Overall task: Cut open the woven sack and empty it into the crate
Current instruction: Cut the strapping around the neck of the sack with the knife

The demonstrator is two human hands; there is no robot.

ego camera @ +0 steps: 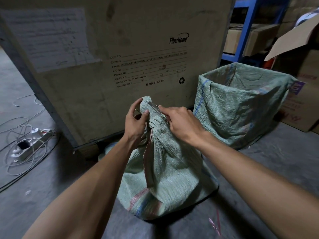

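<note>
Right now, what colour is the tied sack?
Pale green woven sack, with red and blue stripes low down; head view.

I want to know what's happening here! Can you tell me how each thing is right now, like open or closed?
Woven sack: standing on the floor, neck bunched shut, not yet cut open.
Left hand: gripping the sack's neck.
Right hand: holding a blade.
Blade: laid against the top of the neck.
Lined crate: open at the top; inside not visible.
Big cardboard box: closed, upright.
Cables: loose on the floor.
</note>
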